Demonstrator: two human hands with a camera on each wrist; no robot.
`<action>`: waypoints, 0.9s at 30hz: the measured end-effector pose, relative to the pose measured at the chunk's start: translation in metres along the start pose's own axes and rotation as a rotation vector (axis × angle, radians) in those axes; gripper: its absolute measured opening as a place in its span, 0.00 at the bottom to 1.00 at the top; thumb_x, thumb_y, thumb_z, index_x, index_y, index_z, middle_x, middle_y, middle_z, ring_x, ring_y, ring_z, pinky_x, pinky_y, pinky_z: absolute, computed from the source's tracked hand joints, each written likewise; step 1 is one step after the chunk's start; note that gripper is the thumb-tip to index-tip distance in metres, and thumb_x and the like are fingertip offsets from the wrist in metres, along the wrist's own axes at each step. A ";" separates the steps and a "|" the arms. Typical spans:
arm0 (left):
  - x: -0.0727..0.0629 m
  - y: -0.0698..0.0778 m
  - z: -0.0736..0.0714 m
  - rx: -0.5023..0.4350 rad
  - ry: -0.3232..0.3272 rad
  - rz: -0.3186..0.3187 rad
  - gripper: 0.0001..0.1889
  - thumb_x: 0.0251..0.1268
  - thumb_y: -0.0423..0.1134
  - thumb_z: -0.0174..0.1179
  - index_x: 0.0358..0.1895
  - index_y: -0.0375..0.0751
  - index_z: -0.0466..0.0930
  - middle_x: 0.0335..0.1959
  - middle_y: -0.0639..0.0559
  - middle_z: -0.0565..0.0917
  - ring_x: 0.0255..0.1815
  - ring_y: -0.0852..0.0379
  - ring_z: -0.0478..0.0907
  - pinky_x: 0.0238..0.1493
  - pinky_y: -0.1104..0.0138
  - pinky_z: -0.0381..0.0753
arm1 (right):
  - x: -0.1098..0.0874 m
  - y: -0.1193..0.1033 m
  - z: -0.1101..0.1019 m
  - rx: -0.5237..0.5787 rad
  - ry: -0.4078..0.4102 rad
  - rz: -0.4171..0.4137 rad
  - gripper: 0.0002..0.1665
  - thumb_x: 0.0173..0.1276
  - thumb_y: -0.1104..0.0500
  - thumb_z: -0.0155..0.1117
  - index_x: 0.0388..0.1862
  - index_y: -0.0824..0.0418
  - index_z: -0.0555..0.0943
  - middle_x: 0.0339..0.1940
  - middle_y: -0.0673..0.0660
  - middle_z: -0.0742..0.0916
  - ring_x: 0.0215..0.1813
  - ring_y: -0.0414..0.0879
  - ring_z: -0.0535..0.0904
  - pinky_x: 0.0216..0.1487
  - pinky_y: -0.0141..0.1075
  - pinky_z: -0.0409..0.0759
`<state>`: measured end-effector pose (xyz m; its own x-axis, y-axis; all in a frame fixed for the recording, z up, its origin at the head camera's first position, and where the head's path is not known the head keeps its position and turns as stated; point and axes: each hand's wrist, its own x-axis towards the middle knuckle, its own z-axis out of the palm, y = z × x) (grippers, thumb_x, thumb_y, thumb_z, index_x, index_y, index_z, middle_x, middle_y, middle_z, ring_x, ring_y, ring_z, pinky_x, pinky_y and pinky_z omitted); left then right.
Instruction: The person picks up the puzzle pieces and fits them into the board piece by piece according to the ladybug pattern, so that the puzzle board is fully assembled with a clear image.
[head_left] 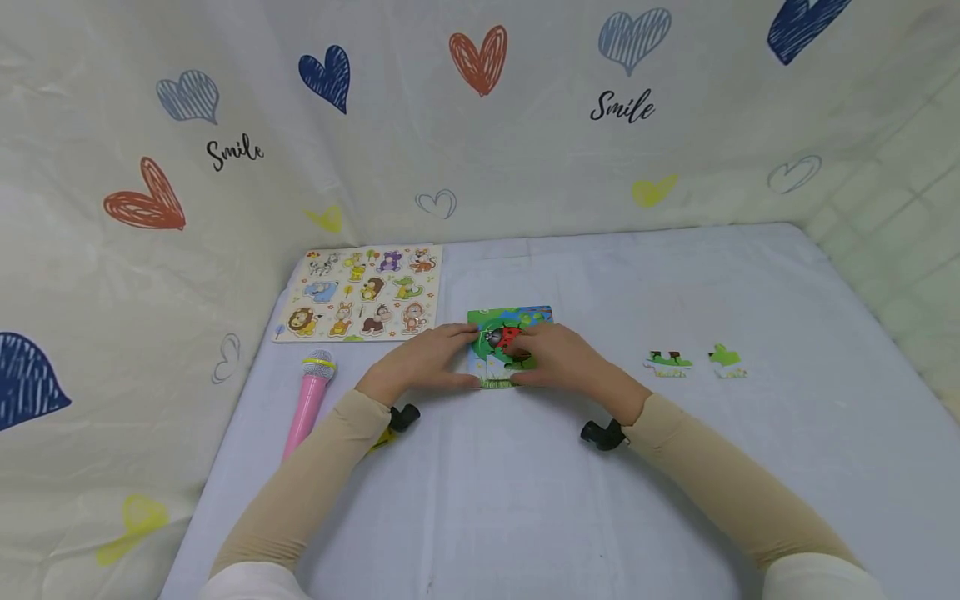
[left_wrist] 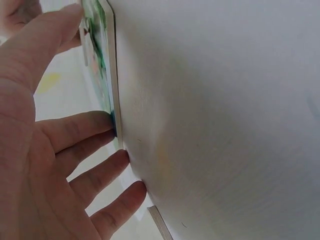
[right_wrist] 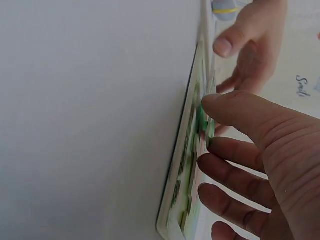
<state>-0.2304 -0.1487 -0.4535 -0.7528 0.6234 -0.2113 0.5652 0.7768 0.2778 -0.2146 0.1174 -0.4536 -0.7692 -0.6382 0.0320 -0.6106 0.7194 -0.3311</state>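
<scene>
A small puzzle board (head_left: 532,314) with a ladybug picture (head_left: 507,336) lies on the white-covered table between both hands. My left hand (head_left: 427,358) touches the board's left side, its fingers extended and spread. The right hand (head_left: 566,360) reaches over the board's right part. Between its thumb and index finger it pinches a thin puzzle piece (right_wrist: 210,131), held tilted just above the board. Most of that piece's face is hidden by the fingers. To the right lie two loose puzzle pieces, one with brown parts (head_left: 667,364) and one mostly green (head_left: 726,360).
At the back left lies a larger animal puzzle board (head_left: 360,312). A pink toy microphone (head_left: 307,408) rests near the left table edge. Some yellow object (head_left: 382,440) is partly hidden under the left forearm. A cloth with hearts (head_left: 480,125) hangs behind the table.
</scene>
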 end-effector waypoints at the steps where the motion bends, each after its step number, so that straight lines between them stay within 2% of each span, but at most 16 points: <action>1: 0.000 0.000 0.000 -0.001 0.001 0.000 0.47 0.65 0.69 0.63 0.80 0.44 0.63 0.82 0.53 0.62 0.83 0.50 0.58 0.81 0.56 0.61 | 0.001 -0.001 0.002 -0.006 -0.003 -0.003 0.22 0.60 0.45 0.80 0.50 0.53 0.89 0.46 0.48 0.89 0.50 0.47 0.84 0.54 0.44 0.83; 8: 0.000 0.001 -0.002 0.002 0.002 0.008 0.44 0.69 0.65 0.61 0.80 0.43 0.64 0.81 0.51 0.64 0.83 0.51 0.59 0.81 0.56 0.62 | 0.007 -0.007 0.010 -0.040 -0.001 -0.025 0.23 0.62 0.43 0.78 0.52 0.53 0.89 0.53 0.53 0.87 0.54 0.50 0.84 0.58 0.45 0.84; 17: 0.000 0.003 -0.001 0.019 0.034 0.021 0.39 0.70 0.59 0.64 0.78 0.41 0.67 0.81 0.50 0.65 0.82 0.49 0.61 0.80 0.57 0.64 | 0.011 -0.009 0.014 -0.018 0.017 -0.044 0.24 0.65 0.45 0.75 0.57 0.53 0.88 0.55 0.53 0.86 0.55 0.50 0.83 0.58 0.45 0.83; 27: 0.004 0.005 0.000 0.046 0.034 0.004 0.40 0.70 0.59 0.65 0.77 0.40 0.68 0.80 0.49 0.67 0.81 0.49 0.62 0.80 0.58 0.64 | 0.015 -0.015 0.012 0.010 -0.028 -0.039 0.22 0.68 0.48 0.73 0.58 0.53 0.88 0.52 0.53 0.84 0.48 0.47 0.81 0.49 0.42 0.83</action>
<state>-0.2308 -0.1426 -0.4528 -0.7609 0.6238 -0.1783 0.5828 0.7780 0.2346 -0.2153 0.0938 -0.4591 -0.7394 -0.6730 0.0191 -0.6379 0.6911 -0.3399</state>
